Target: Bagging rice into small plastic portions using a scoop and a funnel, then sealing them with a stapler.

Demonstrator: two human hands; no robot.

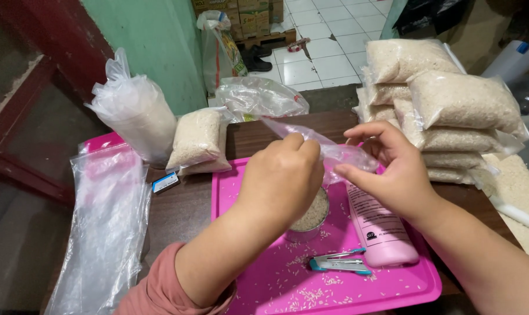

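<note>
My left hand (282, 178) and my right hand (393, 169) both pinch a thin clear plastic bag (328, 149), held stretched between them above a pink tray (247, 186). Right under the left hand stands a metal cup full of rice (312, 217). On the tray lie a pink bottle (381, 230), flat on its side, and a blue stapler (340, 262). Loose rice grains are scattered over the tray.
A stack of sealed rice bags (445, 105) rises at the right. One filled rice bag (199, 140) and a tied clear bag (137, 114) stand at the back left. Empty plastic bags (104, 227) hang over the table's left edge. A crumpled clear bag (258, 96) lies behind.
</note>
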